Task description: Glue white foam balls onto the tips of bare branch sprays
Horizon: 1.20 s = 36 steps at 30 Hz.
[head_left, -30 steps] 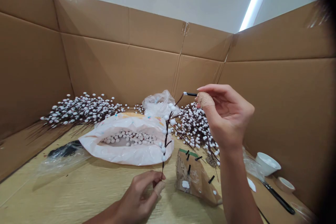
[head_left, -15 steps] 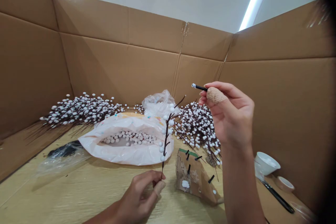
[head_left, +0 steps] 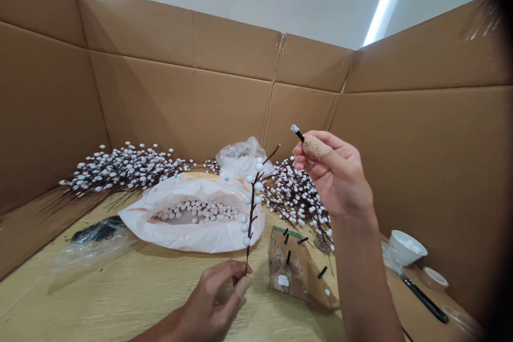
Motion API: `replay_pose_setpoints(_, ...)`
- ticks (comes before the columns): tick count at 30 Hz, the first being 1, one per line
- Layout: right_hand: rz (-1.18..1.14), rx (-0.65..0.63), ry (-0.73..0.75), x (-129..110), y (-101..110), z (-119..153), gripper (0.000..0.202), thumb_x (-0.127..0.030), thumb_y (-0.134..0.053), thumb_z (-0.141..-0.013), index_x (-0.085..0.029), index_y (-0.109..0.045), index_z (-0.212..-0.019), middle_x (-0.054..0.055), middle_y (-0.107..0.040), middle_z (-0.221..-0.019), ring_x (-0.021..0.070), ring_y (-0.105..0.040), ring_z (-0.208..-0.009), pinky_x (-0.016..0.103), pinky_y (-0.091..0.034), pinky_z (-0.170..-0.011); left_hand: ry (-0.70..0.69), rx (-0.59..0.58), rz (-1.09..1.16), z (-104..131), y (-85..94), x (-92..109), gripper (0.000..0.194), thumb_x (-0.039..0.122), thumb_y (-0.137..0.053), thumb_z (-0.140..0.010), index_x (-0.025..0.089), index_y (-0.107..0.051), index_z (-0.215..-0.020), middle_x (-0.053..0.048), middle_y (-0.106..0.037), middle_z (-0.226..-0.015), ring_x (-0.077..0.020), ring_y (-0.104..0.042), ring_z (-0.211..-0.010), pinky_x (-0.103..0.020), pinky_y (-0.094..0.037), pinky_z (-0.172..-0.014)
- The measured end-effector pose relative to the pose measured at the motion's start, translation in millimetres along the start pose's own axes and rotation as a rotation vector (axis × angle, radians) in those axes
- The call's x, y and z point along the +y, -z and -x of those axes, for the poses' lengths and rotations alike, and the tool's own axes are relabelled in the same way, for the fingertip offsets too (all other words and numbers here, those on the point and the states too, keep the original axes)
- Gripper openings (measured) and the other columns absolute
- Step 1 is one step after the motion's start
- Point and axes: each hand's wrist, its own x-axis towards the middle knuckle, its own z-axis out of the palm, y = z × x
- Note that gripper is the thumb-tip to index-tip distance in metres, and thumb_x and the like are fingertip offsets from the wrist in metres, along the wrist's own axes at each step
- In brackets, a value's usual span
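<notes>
My left hand [head_left: 220, 291] is closed in a pinch on the lower stem of a brown berry branch [head_left: 251, 214], which stands nearly upright with white balls along it. Raised to the right of the branch tip, my right hand [head_left: 336, 168] grips a short black stick [head_left: 297, 132] between thumb and fingers. Something white coats the stick's tip, and a beige cover wraps a fingertip of that hand. Stick and branch are apart. A cardboard block [head_left: 298, 283] with several black sticks poked into it stands below, between the branch and my right forearm.
A white plastic bag [head_left: 136, 219] holds many white balls. Bundles of finished-looking berry branches lie at left [head_left: 120, 168] and right [head_left: 296, 187]. A white bowl [head_left: 401, 256], a tape roll [head_left: 435, 279] and a black-handled tool [head_left: 425, 299] sit at right. Cardboard walls [head_left: 180, 101] enclose the table.
My right hand has moved slightly left and down with the black stick, now tilted more steeply and nearer the branch tip. The left hand still holds the branch in nearly the same place.
</notes>
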Motion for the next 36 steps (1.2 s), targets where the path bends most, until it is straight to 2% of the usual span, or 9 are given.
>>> replay_pose_setpoints(13, 0.133, -0.015, 0.077, -1, -3, 4, 0.001, -0.018, -0.07, -0.073, -0.018, -0.07, -0.072, -0.001, -0.066, -0.061, 0.0077, -0.059, -0.053, 0.018, -0.05, -0.048, 0.027, -0.014, -0.004, -3, 0.1, 3, 0.008, 0.014, -0.049, -0.089, 0.017, -0.056, -0.086, -0.002, -0.062, -0.073, -0.012, -0.061, -0.067, -0.02, -0.048, -0.064)
replay_pose_setpoints(18, 0.138, -0.001, 0.051, 0, -3, 4, 0.004, -0.02, -0.069, -0.074, -0.017, -0.07, -0.072, -0.001, -0.064, -0.06, 0.0078, -0.058, -0.052, 0.018, -0.048, -0.046, 0.025, -0.021, -0.026, -2, 1.2, 3, 0.007, 0.014, -0.05, -0.089, 0.017, -0.056, -0.086, -0.002, -0.062, -0.074, -0.0119, -0.061, -0.068, -0.02, -0.048, -0.064)
replay_pose_setpoints(24, 0.041, -0.017, -0.078, 2, 1, -1, 0.008, -0.024, -0.069, -0.071, -0.017, -0.067, -0.07, -0.001, -0.058, -0.058, 0.0064, -0.051, -0.05, 0.018, -0.042, -0.044, 0.012, -0.009, -0.036, -1, 0.4, 3, 0.007, 0.014, -0.05, -0.089, 0.016, -0.056, -0.085, -0.003, -0.063, -0.074, -0.0125, -0.061, -0.067, -0.021, -0.049, -0.063)
replay_pose_setpoints(30, -0.054, -0.129, -0.286, 4, 0, -5, 0.019, -0.033, -0.07, -0.068, -0.019, -0.058, -0.064, -0.003, -0.044, -0.057, 0.0064, -0.035, -0.049, 0.02, -0.033, -0.04, -0.059, 0.044, -0.031, -2, 0.4, 4, 0.007, 0.011, -0.052, -0.087, 0.015, -0.058, -0.089, -0.005, -0.066, -0.075, -0.0135, -0.063, -0.066, -0.022, -0.052, -0.063)
replay_pose_setpoints(36, -0.105, -0.119, -0.339, 9, -3, -6, 0.024, -0.036, -0.073, -0.068, -0.018, -0.057, -0.065, -0.003, -0.044, -0.058, 0.0067, -0.037, -0.051, 0.019, -0.033, -0.042, -0.096, 0.06, -0.022, -2, -0.2, 2, 0.01, 0.009, -0.054, -0.085, 0.015, -0.057, -0.091, -0.005, -0.066, -0.075, -0.0129, -0.063, -0.066, -0.022, -0.052, -0.063)
